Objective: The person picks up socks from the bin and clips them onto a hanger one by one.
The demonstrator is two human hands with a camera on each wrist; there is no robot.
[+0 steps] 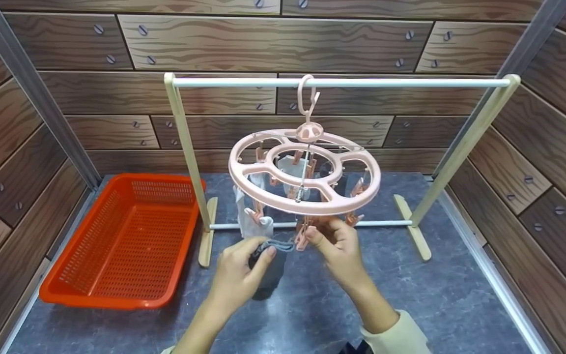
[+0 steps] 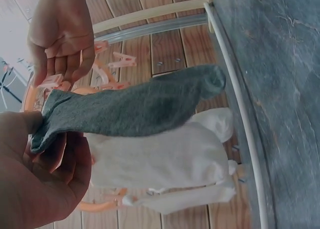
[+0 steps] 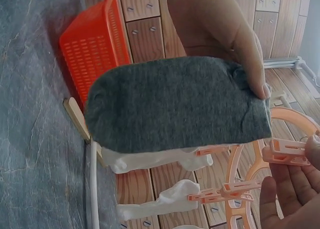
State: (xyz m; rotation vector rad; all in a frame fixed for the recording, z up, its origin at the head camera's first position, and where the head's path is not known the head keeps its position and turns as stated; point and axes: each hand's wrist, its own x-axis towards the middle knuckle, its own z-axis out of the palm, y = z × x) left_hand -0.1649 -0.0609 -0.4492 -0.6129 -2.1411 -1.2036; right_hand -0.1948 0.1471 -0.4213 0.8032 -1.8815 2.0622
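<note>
My left hand [image 1: 258, 255] pinches the cuff of a grey sock [image 1: 269, 269], which hangs below it; the left wrist view shows the grey sock [image 2: 135, 106] stretching away from my left hand [image 2: 42, 154]. Just right of it, my right hand [image 1: 318, 237] pinches a pink clip [image 1: 301, 239] on the lower rim of a round pink peg hanger [image 1: 356, 194]. From the right wrist, the clip [image 3: 287, 152] sits between thumb and fingers of my right hand [image 3: 300, 174], beside the grey sock [image 3: 175, 104]. White socks [image 1: 252, 222] hang clipped at the hanger's left.
The hanger hooks over the white rail [image 1: 386, 82] of a small wooden rack standing on a grey marbled floor. An orange plastic basket [image 1: 121, 241] lies to the rack's left. Wood-patterned walls close in behind and on both sides.
</note>
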